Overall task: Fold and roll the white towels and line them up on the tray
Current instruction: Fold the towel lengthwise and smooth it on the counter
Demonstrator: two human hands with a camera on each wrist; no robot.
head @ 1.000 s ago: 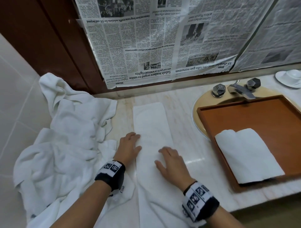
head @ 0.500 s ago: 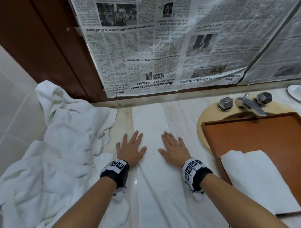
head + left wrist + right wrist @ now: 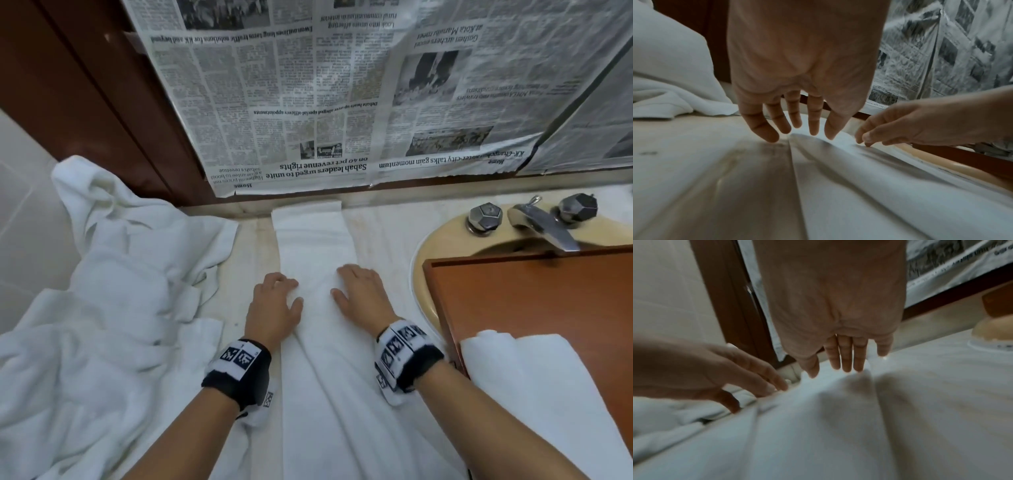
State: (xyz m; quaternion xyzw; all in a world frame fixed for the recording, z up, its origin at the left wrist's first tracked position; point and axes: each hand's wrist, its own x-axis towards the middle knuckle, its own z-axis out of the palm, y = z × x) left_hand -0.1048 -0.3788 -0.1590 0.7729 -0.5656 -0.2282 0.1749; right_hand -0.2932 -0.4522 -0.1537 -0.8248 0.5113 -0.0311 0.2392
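Hidden or cut off: the near end of the folded towel strip (image 3: 318, 308) runs out of the head view at 6 o'clock, so its full length cannot be told. The rolled towel (image 3: 534, 387) and the tray (image 3: 513, 294) are both cropped at 3 to 5 o'clock. Both wrist views are blurred and dim; fingertip contact is hard to judge there.
Towel strip: lies flat and lengthwise on the marble counter (image 3: 380, 240), its far end touching the back edge at 12 o'clock, below the newspaper (image 3: 342, 102).
Left hand (image 3: 274, 305): palm down on the strip's left edge, fingers bent slightly at the tips, spread and reaching down in the left wrist view (image 3: 797, 81); it grips nothing.
Right hand (image 3: 363, 298): palm down on the strip's right side, fingers lightly bent, straight and together in the right wrist view (image 3: 838, 313); nothing held.
Rolled towel: on the tray's near part, at 4 o'clock from the hands.
Tray: brown, set over the beige sink (image 3: 431, 260), at 3 o'clock.
Around: a loose heap of white towels (image 3: 102, 308) at 9 o'clock, just beside the left hand; a metal tap (image 3: 537, 222) at 2 o'clock behind the tray.
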